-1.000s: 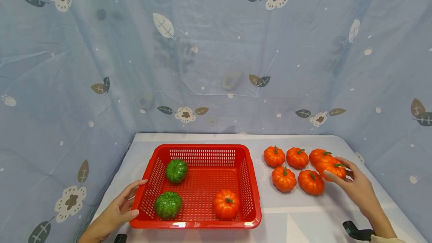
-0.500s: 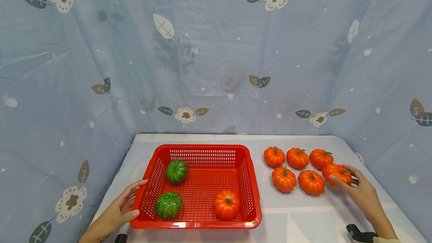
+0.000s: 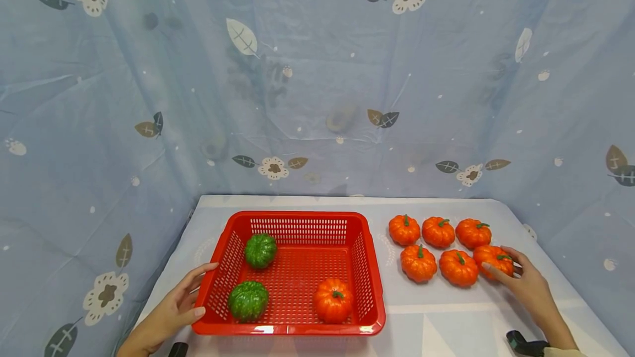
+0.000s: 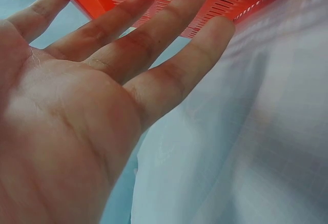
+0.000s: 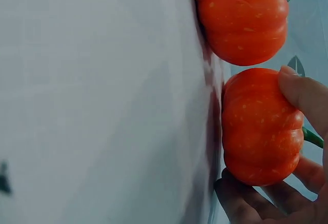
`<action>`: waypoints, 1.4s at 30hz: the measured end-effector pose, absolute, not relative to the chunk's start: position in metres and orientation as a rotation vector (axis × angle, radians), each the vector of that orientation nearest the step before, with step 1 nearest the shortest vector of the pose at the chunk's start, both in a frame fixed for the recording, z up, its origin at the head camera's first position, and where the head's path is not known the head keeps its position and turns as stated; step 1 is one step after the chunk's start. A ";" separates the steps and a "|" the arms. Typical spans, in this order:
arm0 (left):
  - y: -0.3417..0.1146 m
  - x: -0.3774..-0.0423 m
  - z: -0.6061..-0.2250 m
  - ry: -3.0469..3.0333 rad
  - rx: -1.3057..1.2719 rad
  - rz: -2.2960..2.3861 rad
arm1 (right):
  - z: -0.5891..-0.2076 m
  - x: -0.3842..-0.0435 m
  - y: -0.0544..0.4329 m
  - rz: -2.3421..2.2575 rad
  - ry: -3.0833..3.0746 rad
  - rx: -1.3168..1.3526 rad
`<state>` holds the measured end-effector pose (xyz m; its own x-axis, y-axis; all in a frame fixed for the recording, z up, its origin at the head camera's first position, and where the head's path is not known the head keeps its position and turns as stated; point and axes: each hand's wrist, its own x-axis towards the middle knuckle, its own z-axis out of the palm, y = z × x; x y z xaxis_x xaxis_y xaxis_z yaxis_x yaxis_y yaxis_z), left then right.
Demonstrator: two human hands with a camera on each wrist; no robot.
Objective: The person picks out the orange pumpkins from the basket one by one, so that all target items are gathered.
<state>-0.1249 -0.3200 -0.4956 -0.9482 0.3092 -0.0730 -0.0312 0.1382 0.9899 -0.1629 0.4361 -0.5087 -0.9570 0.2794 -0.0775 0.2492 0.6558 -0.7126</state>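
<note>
My right hand [image 3: 531, 285] holds a small orange pumpkin [image 3: 493, 262] at the right end of the front row, thumb on one side and fingers round the other. In the right wrist view the held pumpkin [image 5: 261, 126], with its green stem, sits right at the tabletop beside another orange pumpkin [image 5: 241, 19]. At the red basket's [image 3: 297, 215] left side is my left hand [image 3: 171, 307], its extended fingers against the wall and thumb near the front corner. Inside the basket lie two green pumpkins [image 3: 260, 250] and one orange pumpkin [image 3: 333, 300].
Orange pumpkins stand in two rows right of the basket: three behind, including one at the back left [image 3: 404, 230], and two more in front, left of the held one. A patterned blue curtain [image 3: 317, 98] encloses the pale tabletop [image 3: 407, 324] at the back and sides.
The right hand has moved the orange pumpkin right and slightly down, from overlapping the back row to the front row's right end. The left hand and basket stay put.
</note>
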 end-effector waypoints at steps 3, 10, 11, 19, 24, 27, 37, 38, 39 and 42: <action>-0.320 -0.125 -0.496 2.161 0.271 1.884 | -0.509 -0.164 0.437 1.203 -2.844 -0.462; -0.321 -0.124 -0.498 2.167 0.257 1.873 | -0.506 -0.163 0.437 1.236 -2.899 -0.441; -0.321 -0.124 -0.498 2.167 0.253 1.873 | -0.505 -0.163 0.437 1.236 -2.902 -0.449; -0.321 -0.124 -0.498 2.163 0.255 1.879 | -0.486 -0.159 0.429 1.105 -2.841 -0.376; -0.322 -0.124 -0.498 2.151 0.270 1.888 | -0.471 -0.158 0.419 1.075 -2.781 -0.291; -0.322 -0.124 -0.497 2.155 0.265 1.887 | -0.462 -0.158 0.409 1.091 -2.747 -0.211; -0.321 -0.124 -0.498 2.167 0.241 1.880 | -0.424 -0.164 0.364 1.041 -2.735 0.083; -0.321 -0.124 -0.498 2.171 0.245 1.877 | -0.421 -0.164 0.359 1.049 -2.738 0.113; -0.321 -0.124 -0.498 2.176 0.243 1.873 | -0.418 -0.164 0.354 1.056 -2.741 0.143; -0.320 -0.125 -0.498 2.190 0.238 1.866 | -0.411 -0.166 0.340 1.082 -2.737 0.240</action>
